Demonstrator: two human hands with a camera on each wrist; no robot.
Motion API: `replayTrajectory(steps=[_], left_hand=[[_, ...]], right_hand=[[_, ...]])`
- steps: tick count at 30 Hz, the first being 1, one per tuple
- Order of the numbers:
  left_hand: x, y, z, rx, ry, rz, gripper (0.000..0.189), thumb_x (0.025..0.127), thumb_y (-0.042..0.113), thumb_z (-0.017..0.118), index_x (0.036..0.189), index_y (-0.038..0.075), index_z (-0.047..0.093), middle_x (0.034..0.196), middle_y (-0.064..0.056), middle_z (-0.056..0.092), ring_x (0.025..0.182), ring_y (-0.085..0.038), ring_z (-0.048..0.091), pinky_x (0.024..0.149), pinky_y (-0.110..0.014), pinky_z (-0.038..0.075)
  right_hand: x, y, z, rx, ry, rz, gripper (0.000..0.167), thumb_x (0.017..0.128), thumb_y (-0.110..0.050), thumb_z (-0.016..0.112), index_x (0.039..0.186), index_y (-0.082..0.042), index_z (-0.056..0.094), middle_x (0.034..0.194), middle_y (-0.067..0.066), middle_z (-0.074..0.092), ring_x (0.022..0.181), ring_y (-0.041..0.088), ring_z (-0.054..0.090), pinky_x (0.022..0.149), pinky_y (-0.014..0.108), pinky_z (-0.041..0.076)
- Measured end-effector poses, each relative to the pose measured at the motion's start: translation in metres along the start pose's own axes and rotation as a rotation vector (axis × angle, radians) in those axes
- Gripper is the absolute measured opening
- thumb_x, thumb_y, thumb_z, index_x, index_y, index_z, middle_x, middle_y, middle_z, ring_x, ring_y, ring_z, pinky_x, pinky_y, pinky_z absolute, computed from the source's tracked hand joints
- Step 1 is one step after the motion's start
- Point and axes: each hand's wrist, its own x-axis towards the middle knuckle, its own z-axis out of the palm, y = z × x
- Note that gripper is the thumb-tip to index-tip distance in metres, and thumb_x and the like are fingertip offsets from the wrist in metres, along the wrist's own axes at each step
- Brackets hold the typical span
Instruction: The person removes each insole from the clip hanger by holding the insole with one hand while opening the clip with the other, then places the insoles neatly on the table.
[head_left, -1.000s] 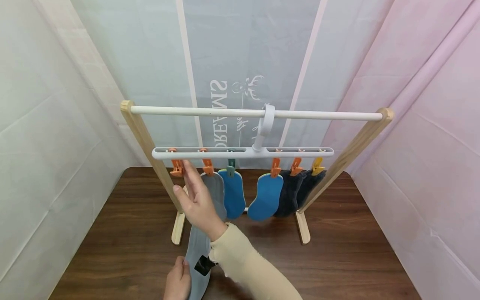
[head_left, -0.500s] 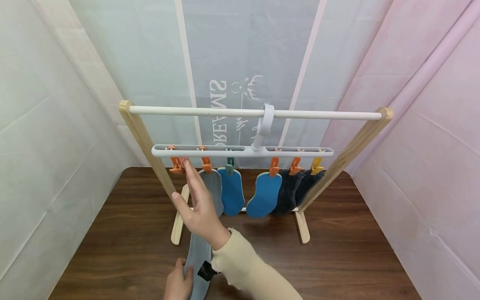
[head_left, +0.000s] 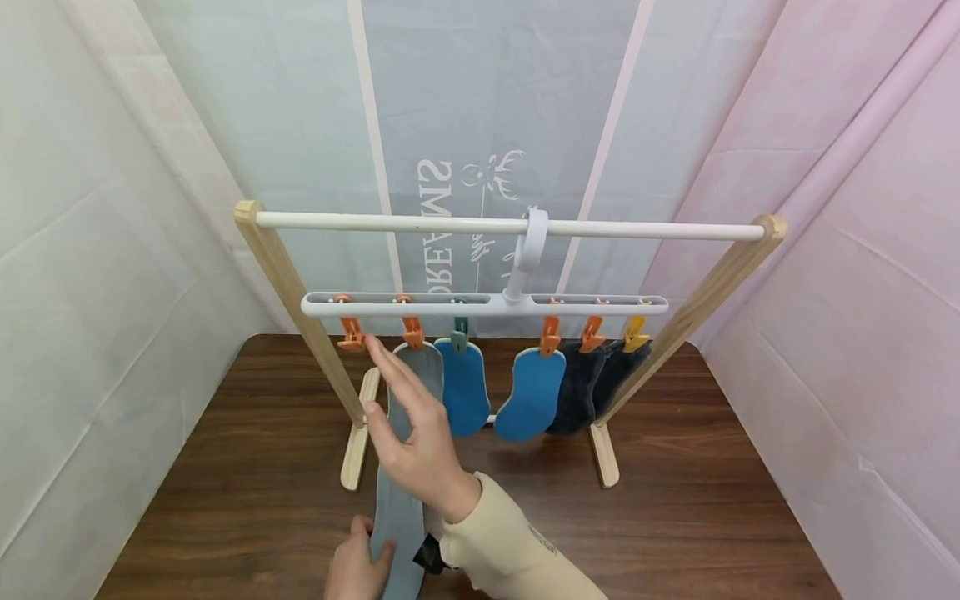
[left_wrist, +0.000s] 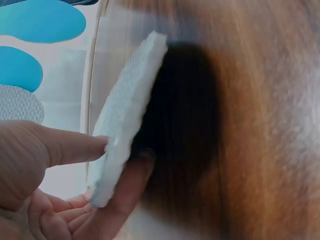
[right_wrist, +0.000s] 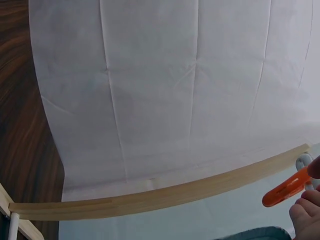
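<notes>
My left hand (head_left: 358,565) pinches a grey insole (head_left: 399,521) by its edge, low in front of the rack. In the left wrist view its thick, pale, fuzzy edge (left_wrist: 120,145) stands between thumb and finger. My right hand (head_left: 423,442) is raised with straight fingers, the fingertips beside the leftmost orange clip (head_left: 351,333), which bears nothing. The right wrist view shows this orange clip (right_wrist: 287,187) against the fingertips, partly out of frame. Beside it a second orange clip (head_left: 412,333) holds another grey insole (head_left: 420,371), partly behind the right hand.
A white hanger bar (head_left: 480,307) hooks onto the rod of a wooden rack (head_left: 288,287). Further along hang two blue insoles (head_left: 528,396) and two dark fuzzy ones (head_left: 576,396) from coloured clips. The rack feet stand on a brown tabletop (head_left: 675,500).
My right hand has drawn slightly down and right, its fingertips lower beside the leftmost clip. The left hand's grip has shifted on the insole, with a digit now across its face.
</notes>
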Motion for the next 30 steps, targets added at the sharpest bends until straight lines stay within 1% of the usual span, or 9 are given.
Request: replayTrajectory(steps=[6, 10, 15, 18, 20, 22, 25, 26, 30], left_hand=[[0.0, 0.005, -0.001, 0.069, -0.033, -0.035, 0.037, 0.083, 0.022, 0.071, 0.098, -0.001, 0.047, 0.073, -0.015, 0.059, 0.064, -0.032, 0.062, 0.051, -0.044, 0.045], [0.001, 0.006, -0.001, 0.104, -0.029, -0.042, 0.04, 0.082, 0.022, 0.072, 0.1, -0.003, 0.047, 0.077, -0.017, 0.06, 0.066, -0.034, 0.062, 0.052, -0.046, 0.046], [0.001, 0.005, -0.001, 0.133, -0.014, -0.038, 0.042, 0.08, 0.024, 0.074, 0.1, -0.005, 0.049, 0.081, -0.019, 0.061, 0.066, -0.036, 0.063, 0.052, -0.047, 0.047], [0.001, 0.005, -0.001, 0.134, -0.001, -0.03, 0.042, 0.079, 0.024, 0.075, 0.099, -0.004, 0.05, 0.082, -0.017, 0.06, 0.066, -0.035, 0.062, 0.052, -0.046, 0.047], [0.0, 0.004, 0.0, 0.133, 0.01, -0.019, 0.042, 0.079, 0.023, 0.075, 0.098, -0.004, 0.05, 0.082, -0.016, 0.059, 0.065, -0.034, 0.062, 0.052, -0.045, 0.046], [0.0, 0.004, 0.0, 0.133, 0.023, -0.009, 0.041, 0.078, 0.022, 0.076, 0.096, -0.004, 0.049, 0.082, -0.015, 0.057, 0.064, -0.032, 0.061, 0.051, -0.044, 0.046], [0.001, 0.004, 0.0, 0.13, 0.033, 0.005, 0.04, 0.078, 0.02, 0.077, 0.094, -0.003, 0.049, 0.081, -0.014, 0.053, 0.061, -0.029, 0.058, 0.049, -0.042, 0.044], [0.001, 0.004, 0.0, 0.129, 0.033, 0.008, 0.04, 0.078, 0.02, 0.077, 0.094, -0.003, 0.048, 0.081, -0.013, 0.052, 0.061, -0.028, 0.057, 0.049, -0.041, 0.044], [0.002, 0.006, -0.001, 0.116, 0.03, 0.009, 0.043, 0.076, 0.016, 0.079, 0.097, -0.003, 0.047, 0.084, -0.015, 0.05, 0.064, -0.025, 0.054, 0.049, -0.038, 0.043]], right_hand=[[-0.006, 0.003, -0.01, 0.004, 0.043, -0.029, 0.05, 0.093, 0.007, 0.049, 0.143, 0.003, 0.04, 0.144, 0.019, 0.046, 0.131, 0.025, 0.047, 0.104, 0.036, 0.044], [-0.009, 0.005, -0.016, -0.005, 0.063, -0.02, 0.048, 0.093, 0.01, 0.048, 0.14, 0.004, 0.043, 0.141, 0.019, 0.049, 0.126, 0.027, 0.051, 0.102, 0.036, 0.046], [-0.016, 0.007, -0.019, -0.022, 0.059, 0.001, 0.046, 0.094, 0.01, 0.046, 0.139, 0.004, 0.043, 0.14, 0.02, 0.049, 0.123, 0.03, 0.053, 0.098, 0.037, 0.048], [-0.021, 0.008, -0.021, -0.019, 0.063, 0.012, 0.046, 0.094, 0.01, 0.046, 0.139, 0.003, 0.044, 0.14, 0.02, 0.049, 0.121, 0.033, 0.053, 0.076, 0.025, 0.054], [-0.022, 0.008, -0.023, -0.023, 0.071, 0.014, 0.045, 0.094, 0.01, 0.046, 0.139, 0.003, 0.044, 0.14, 0.02, 0.049, 0.121, 0.033, 0.053, 0.072, 0.024, 0.054], [-0.024, 0.009, -0.025, -0.024, 0.082, 0.016, 0.047, 0.093, 0.012, 0.047, 0.139, 0.003, 0.045, 0.139, 0.02, 0.049, 0.122, 0.031, 0.053, 0.075, 0.024, 0.054], [-0.025, 0.009, -0.029, -0.034, 0.104, 0.018, 0.047, 0.092, 0.013, 0.047, 0.138, 0.002, 0.046, 0.139, 0.019, 0.05, 0.124, 0.029, 0.052, 0.097, 0.035, 0.049], [-0.025, 0.01, -0.03, -0.035, 0.11, 0.021, 0.047, 0.092, 0.013, 0.046, 0.138, 0.002, 0.046, 0.139, 0.019, 0.05, 0.124, 0.028, 0.052, 0.1, 0.037, 0.047], [-0.028, 0.011, -0.034, -0.038, 0.129, 0.041, 0.045, 0.094, 0.012, 0.046, 0.138, 0.001, 0.047, 0.139, 0.018, 0.05, 0.124, 0.027, 0.052, 0.1, 0.038, 0.046]])
